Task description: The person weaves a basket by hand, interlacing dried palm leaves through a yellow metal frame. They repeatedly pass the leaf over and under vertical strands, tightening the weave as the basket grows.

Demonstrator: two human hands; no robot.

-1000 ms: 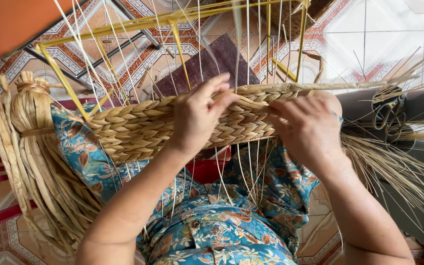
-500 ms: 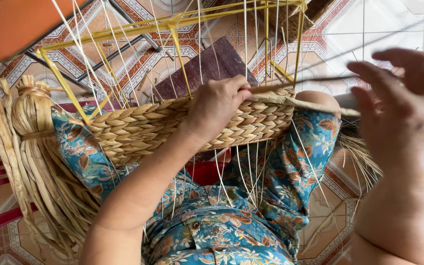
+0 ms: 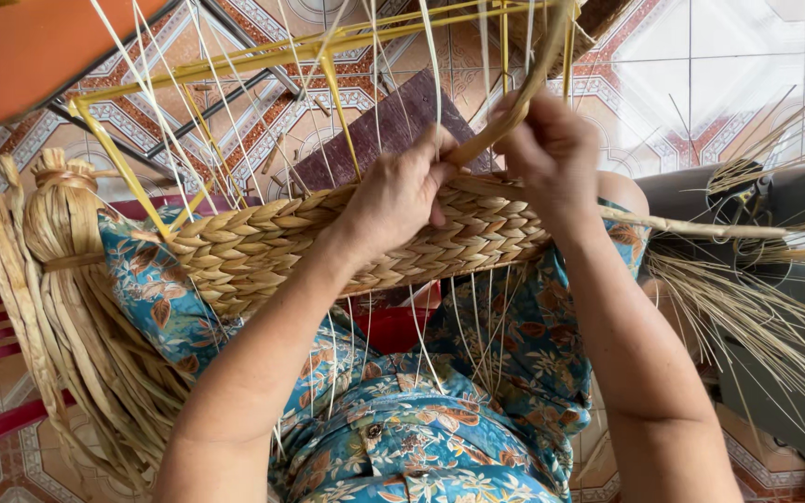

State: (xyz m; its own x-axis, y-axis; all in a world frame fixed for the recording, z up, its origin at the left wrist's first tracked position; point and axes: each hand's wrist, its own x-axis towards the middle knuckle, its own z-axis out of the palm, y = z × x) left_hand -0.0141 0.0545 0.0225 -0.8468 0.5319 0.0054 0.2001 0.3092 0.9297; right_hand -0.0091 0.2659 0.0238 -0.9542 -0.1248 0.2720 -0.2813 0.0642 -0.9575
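A half-woven straw basket (image 3: 263, 247) lies across my lap, its braided wall stretched over a yellow wire frame (image 3: 337, 102). My left hand (image 3: 398, 191) presses on the basket's upper rim at the middle. My right hand (image 3: 552, 154) is just to its right, fingers closed on a thick straw strand (image 3: 514, 107) that runs up from the rim toward the top of the frame. Thin pale strands rise from the weave around both hands.
A tied bundle of straw (image 3: 58, 289) hangs over my left knee. Loose dry straw (image 3: 747, 307) fans out at the right beside a grey object. An orange stool seat (image 3: 30, 47) sits at top left, a dark red board (image 3: 393, 130) behind the basket, patterned floor tiles all round.
My right hand, raised and open at the right half a second ago, has come back to the basket rim and closed on the thick strand. My left hand stayed on the rim.
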